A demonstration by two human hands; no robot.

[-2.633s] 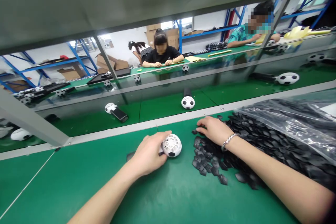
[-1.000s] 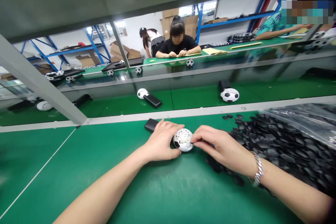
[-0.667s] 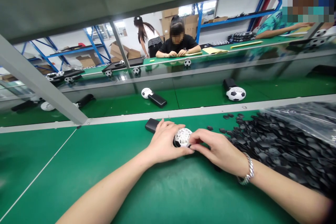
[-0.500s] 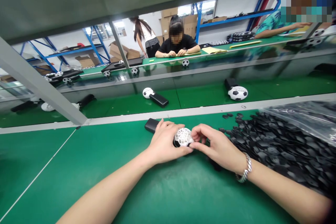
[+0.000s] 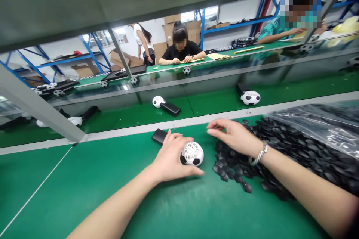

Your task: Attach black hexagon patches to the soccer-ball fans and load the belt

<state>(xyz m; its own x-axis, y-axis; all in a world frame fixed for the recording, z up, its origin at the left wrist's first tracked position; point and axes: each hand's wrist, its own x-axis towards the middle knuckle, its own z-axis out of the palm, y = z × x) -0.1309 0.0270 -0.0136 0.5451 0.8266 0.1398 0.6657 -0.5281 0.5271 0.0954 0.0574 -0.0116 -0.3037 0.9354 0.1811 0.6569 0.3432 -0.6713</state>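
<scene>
My left hand (image 5: 171,158) curls around a small football-shaped fan head (image 5: 195,153), white with black patches and a webbed grille facing up. The black handle (image 5: 159,136) attached to it sticks out past my fingers to the upper left, resting on the green table. My left thumb stretches along the near side, slightly off the ball. My right hand (image 5: 231,136) is apart from the ball, at the left edge of a pile of small black patches (image 5: 235,173). Its fingers are loosely bent, with a gap between thumb and forefinger, and nothing visible in them.
A clear plastic bag (image 5: 316,127) lies over the pile. Beyond the metal rail (image 5: 140,127) runs a green conveyor (image 5: 196,101) carrying similar football-headed pieces (image 5: 250,98). A slanted grey post (image 5: 42,101) stands at left. Co-workers (image 5: 182,50) sit and stand across the line.
My right hand has let go of the ball's right side and moved right and up, over the black patches. My left thumb has eased away from the ball. The view has shifted slightly.
</scene>
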